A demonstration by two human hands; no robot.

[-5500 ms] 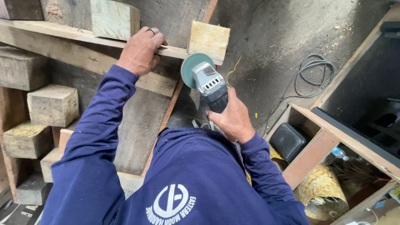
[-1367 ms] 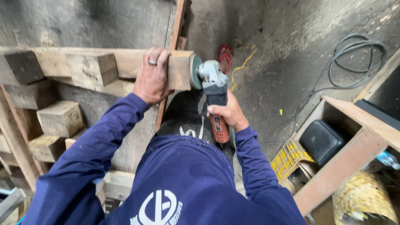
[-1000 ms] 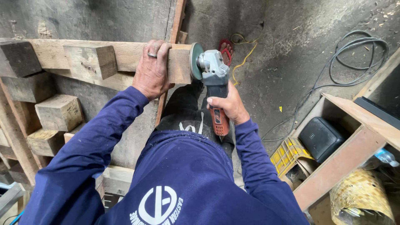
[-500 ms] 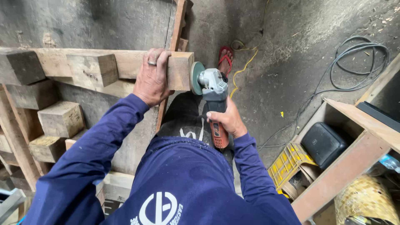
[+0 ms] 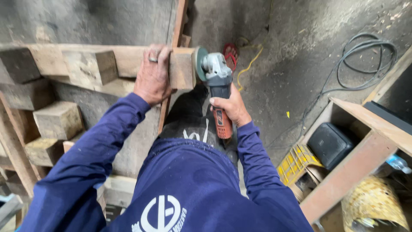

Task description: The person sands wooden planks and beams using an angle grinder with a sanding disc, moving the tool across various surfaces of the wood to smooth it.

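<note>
My left hand (image 5: pixel 152 75), with a ring on one finger, grips the end of a thick wooden beam (image 5: pixel 128 60) that runs left to right across the top. My right hand (image 5: pixel 229 107) holds an angle grinder (image 5: pixel 216 83) with a grey head and an orange handle. The grinder's green disc (image 5: pixel 198 63) lies flat against the beam's cut right end. A wooden block (image 5: pixel 90 66) sticks up from the beam just left of my hand.
Several wooden blocks (image 5: pixel 58 120) are stacked at the left. A thin slat (image 5: pixel 174 43) runs up the middle. A coiled cable (image 5: pixel 365 60) lies on the concrete floor, a red sandal (image 5: pixel 229 53) beyond the grinder. A wooden frame (image 5: pixel 356 163), black box (image 5: pixel 330 146), yellow crate (image 5: pixel 296 163) and woven basket (image 5: pixel 373 206) sit at the right.
Since 5.5 s ago the grinder moved from free air onto the beam's end. In the last second the disc has shifted slightly up and down against that end; my left hand stays clamped on the beam.
</note>
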